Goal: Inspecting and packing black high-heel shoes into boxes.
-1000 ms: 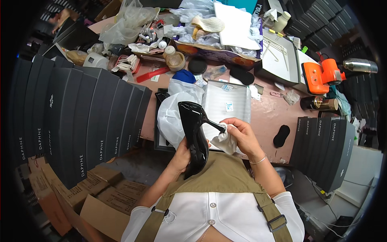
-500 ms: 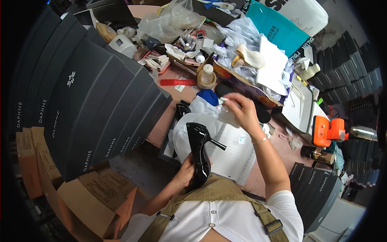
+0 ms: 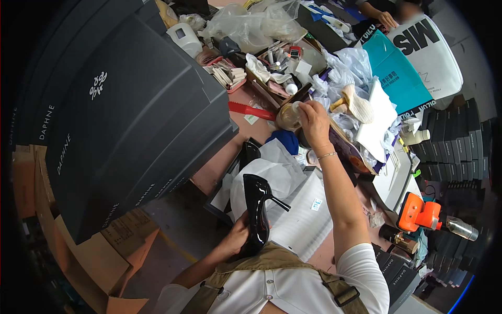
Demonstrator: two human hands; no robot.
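Here, in the head view, my left hand [image 3: 236, 238] is wrapped around the toe end of a glossy black high-heeled shoe [image 3: 257, 217], fingers closed on it, holding it low and close to my chest with the thin heel pointing out to the right above the white paper [image 3: 277, 175] in an open shoe box. My right hand [image 3: 312, 118] is stretched far out over the cluttered pink table [image 3: 219, 162], fingertips pinched on the white cap of a small brownish jar [image 3: 286, 116]; I cannot tell whether the cap is turning or merely gripped.

I judge the shoe to be light and stiff, but its patent surface looks slippery and likely to take smears and scratches, so a hold on the sole and the sides of the toe seems safest, well clear of the slender heel. The jar looks small and hard; its cap is the natural place to grasp it.

A red saw-like strip [image 3: 251, 111] lies just left of the jar, and stacked dark boxes [image 3: 120, 120] fill the left side.
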